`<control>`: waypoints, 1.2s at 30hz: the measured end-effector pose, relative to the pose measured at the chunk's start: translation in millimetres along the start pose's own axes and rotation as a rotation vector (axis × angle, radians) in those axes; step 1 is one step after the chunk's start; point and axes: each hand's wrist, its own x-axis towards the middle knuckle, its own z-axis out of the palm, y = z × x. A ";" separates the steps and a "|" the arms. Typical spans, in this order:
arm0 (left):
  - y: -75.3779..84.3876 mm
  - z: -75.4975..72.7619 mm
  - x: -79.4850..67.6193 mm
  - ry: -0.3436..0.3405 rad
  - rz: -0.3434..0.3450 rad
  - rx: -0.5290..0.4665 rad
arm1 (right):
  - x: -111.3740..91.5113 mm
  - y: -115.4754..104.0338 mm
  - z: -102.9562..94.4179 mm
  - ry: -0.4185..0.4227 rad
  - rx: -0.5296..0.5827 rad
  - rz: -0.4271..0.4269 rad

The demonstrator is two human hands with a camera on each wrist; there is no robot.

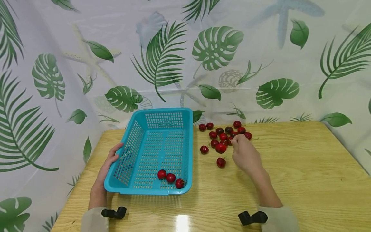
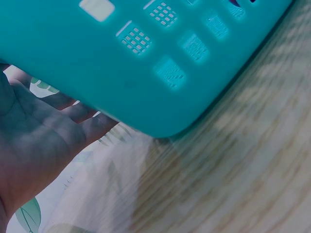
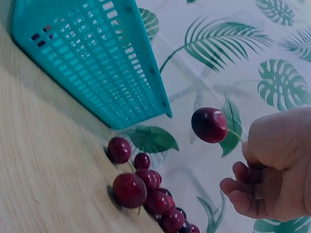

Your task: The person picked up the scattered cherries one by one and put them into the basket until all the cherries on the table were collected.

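Pinches a cherry [image 1: 221,148] by its stem [image 3: 235,134] in the right hand [image 1: 247,155], right of centre in the head view, near loose cherries [image 1: 213,135]. Touches the blue basket [image 1: 190,145], left of centre and bearing three cherries [image 1: 170,178] at lower right, with the left hand [image 1: 106,166], fingers extended.

free: above basket [image 1: 139,190] | blocking: its right wall [image 3: 95,60] (loose cherries [image 1: 223,136] near it)

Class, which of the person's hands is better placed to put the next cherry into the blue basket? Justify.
Probably the right hand: it holds a raised cherry by its stem, while the left hand holds the basket.
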 end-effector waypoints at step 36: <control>-2.1 -1.1 1.2 0.001 0.044 -0.005 | -38.6 -74.4 77.6 0.006 -0.153 -0.598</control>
